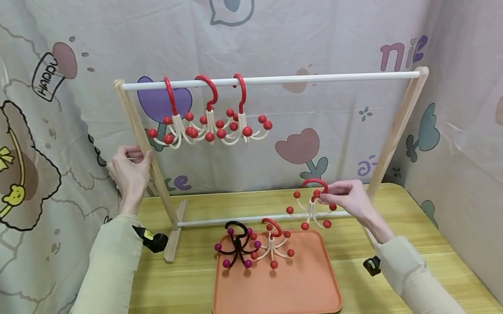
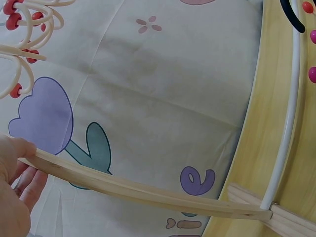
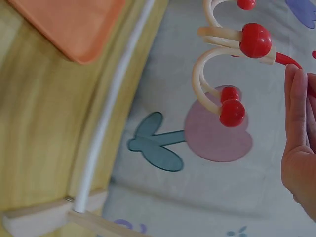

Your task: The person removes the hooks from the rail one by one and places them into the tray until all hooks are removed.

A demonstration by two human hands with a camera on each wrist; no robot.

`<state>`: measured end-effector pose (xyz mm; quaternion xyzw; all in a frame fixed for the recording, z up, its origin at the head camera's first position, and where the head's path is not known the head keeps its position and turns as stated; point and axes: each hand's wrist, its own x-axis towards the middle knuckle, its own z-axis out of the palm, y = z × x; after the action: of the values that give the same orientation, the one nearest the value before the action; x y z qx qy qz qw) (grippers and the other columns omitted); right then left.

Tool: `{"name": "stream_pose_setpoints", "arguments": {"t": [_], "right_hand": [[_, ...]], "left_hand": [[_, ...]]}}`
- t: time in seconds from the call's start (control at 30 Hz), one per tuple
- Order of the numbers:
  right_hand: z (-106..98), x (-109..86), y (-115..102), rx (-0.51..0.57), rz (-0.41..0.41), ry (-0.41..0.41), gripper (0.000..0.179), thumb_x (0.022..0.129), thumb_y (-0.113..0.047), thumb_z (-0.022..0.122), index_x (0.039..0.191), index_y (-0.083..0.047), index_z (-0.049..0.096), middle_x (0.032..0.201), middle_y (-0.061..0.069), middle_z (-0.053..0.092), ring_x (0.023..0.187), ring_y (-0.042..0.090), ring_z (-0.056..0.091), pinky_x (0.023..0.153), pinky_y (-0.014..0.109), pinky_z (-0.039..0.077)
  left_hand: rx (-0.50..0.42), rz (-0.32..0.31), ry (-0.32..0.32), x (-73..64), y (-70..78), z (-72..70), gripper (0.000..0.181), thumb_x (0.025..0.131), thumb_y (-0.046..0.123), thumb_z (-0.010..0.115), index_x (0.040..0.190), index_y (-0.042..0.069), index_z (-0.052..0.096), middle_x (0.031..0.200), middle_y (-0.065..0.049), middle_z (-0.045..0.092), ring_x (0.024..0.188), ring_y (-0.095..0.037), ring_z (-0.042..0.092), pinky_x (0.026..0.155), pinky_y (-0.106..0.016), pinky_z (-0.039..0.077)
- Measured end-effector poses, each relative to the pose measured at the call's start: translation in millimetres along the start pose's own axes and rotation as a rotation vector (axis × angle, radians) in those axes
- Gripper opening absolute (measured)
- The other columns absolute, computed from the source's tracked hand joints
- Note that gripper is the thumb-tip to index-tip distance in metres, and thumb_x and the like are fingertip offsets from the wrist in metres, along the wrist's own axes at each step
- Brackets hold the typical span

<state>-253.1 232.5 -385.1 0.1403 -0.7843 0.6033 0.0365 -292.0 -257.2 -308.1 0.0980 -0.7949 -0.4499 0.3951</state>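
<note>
My left hand (image 1: 131, 173) grips the left wooden post (image 1: 159, 182) of a standing rack, thumb on the near side. In my right hand (image 1: 352, 199), thumb and fingers pinch the red hook of a cream octopus-style hanger (image 1: 312, 211) with red ball tips. It hangs upright in the air, in front of the lower white rail and right of the tray. On the top white rail (image 1: 327, 77), three like hangers (image 1: 208, 99) hang by red hooks toward the left. In the right wrist view, the held hanger's curved arms (image 3: 200, 81) show beside my fingers.
An orange tray (image 1: 277, 297) lies on the wooden table (image 1: 171, 305). At its back rest a black hanger (image 1: 237, 243) with magenta balls and a red-hooked cream hanger (image 1: 272, 247). The rack's right post (image 1: 397, 124) stands beyond my right hand; a printed curtain (image 1: 308, 11) encloses the table.
</note>
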Motion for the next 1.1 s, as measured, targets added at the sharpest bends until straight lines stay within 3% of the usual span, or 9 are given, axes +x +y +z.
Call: {"name": "stream_pose_setpoints", "arguments": {"t": [0.3,0.47,0.67,0.87,1.1], "right_hand": [[9,-15.0,25,0.018,0.029,0.017,0.026,0.085,0.0,0.076,0.101,0.019,0.068,0.078,-0.011,0.078,0.071,0.006,0.075,0.067,0.022,0.058],[12,-20.5,39,0.012,0.05,-0.041,0.03,0.086,-0.004,0.076,0.103,0.019,0.068,0.081,-0.01,0.079,0.076,0.003,0.074,0.072,0.017,0.055],[13,-26.2,54,0.021,0.044,-0.097,0.028,0.086,-0.002,0.076,0.102,0.019,0.068,0.084,-0.003,0.079,0.077,0.008,0.075,0.073,0.022,0.059],[16,-30.3,66,-0.041,0.057,-0.079,0.03,0.083,-0.009,0.08,0.102,0.013,0.072,0.086,0.002,0.08,0.074,0.007,0.072,0.069,0.024,0.056],[21,-33.0,74,-0.026,0.072,-0.074,0.029,0.083,-0.008,0.08,0.102,0.013,0.072,0.085,-0.002,0.08,0.074,0.004,0.072,0.069,0.022,0.056]], "left_hand": [[0.008,0.002,0.002,0.0,0.5,-0.2,0.029,0.09,0.015,0.073,0.112,-0.003,0.067,0.104,-0.024,0.074,0.064,0.021,0.041,0.1,-0.037,0.044],[0.008,0.003,0.003,0.0,0.6,-0.4,0.029,0.09,0.015,0.073,0.112,-0.003,0.067,0.104,-0.024,0.074,0.063,0.021,0.041,0.102,-0.039,0.043],[0.008,-0.005,-0.006,-0.6,1.1,-0.1,0.03,0.089,0.016,0.073,0.112,-0.003,0.067,0.105,-0.024,0.074,0.064,0.021,0.041,0.104,-0.04,0.042],[0.009,-0.003,-0.005,-0.6,1.1,0.1,0.03,0.089,0.016,0.073,0.112,-0.003,0.067,0.105,-0.024,0.074,0.064,0.021,0.041,0.102,-0.038,0.043],[0.016,-0.009,-0.004,-0.6,0.9,0.3,0.03,0.09,0.016,0.073,0.113,-0.002,0.067,0.105,-0.022,0.074,0.064,0.022,0.041,0.096,-0.033,0.045]]}}
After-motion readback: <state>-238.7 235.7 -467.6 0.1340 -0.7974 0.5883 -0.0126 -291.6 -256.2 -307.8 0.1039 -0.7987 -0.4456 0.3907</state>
